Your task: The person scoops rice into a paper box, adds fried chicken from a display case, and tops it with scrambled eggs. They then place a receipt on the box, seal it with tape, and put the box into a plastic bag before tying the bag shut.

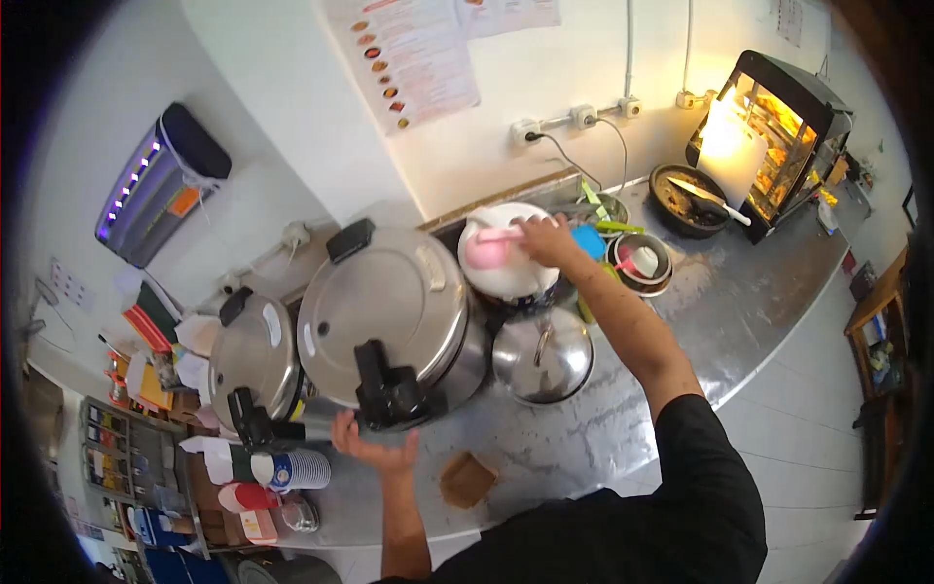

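My right hand (pixel 547 240) reaches over to the back of the counter, its fingers closed on the handle of a pink scoop (pixel 486 255). The scoop's bowl overlaps the top of a white round tub (pixel 516 284). My left hand (pixel 375 446) has its fingers spread, palm up and holding nothing. It is just below the black latch (pixel 381 384) of a large lidded steel pot (pixel 389 302). In front of the tub lies a domed steel lid (pixel 543 355) with a loop handle.
A smaller lidded steel pot (pixel 255 360) stands left, with stacked paper cups (pixel 302 471) below it. Nested bowls (pixel 642 261), a dark pan (pixel 681 219) with a knife (pixel 708 198), and a lit food warmer (pixel 778 146) line the right. Brown cardboard (pixel 467 480) lies near the front edge.
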